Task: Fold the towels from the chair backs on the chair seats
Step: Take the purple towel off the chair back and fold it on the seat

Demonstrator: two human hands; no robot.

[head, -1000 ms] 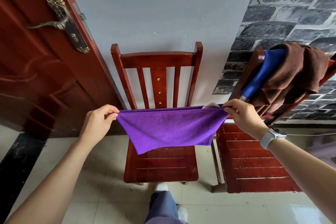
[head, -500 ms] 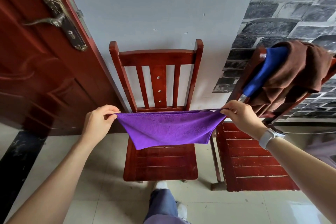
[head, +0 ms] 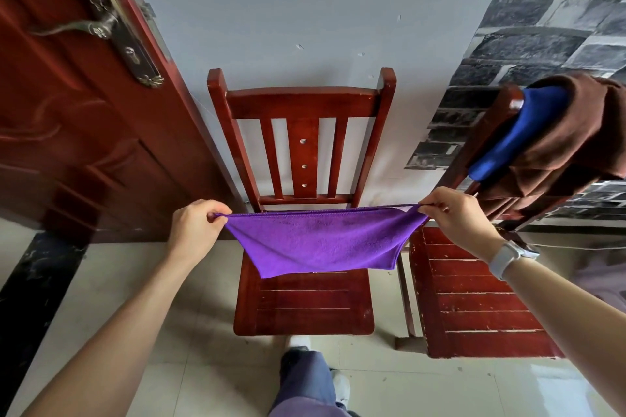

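Note:
A purple towel [head: 325, 240], doubled over, hangs stretched in the air above the seat of the middle wooden chair [head: 305, 308]. My left hand [head: 196, 230] pinches its left top corner and my right hand [head: 454, 217] pinches its right top corner. The towel's lower edge hangs just over the back part of the seat. On the back of the right chair [head: 474, 294] a blue towel [head: 515, 135] and a brown towel [head: 569, 142] are draped together.
A dark red door [head: 67, 132] with a brass handle [head: 101, 24] stands at the left. A grey wall and brick-patterned wallpaper [head: 542, 17] are behind the chairs. My leg and shoe [head: 305, 379] stand on the tiled floor before the middle chair.
Both hands have lowered the purple towel a little toward the seat of the middle chair, keeping it stretched. The towels on the right chair have not moved.

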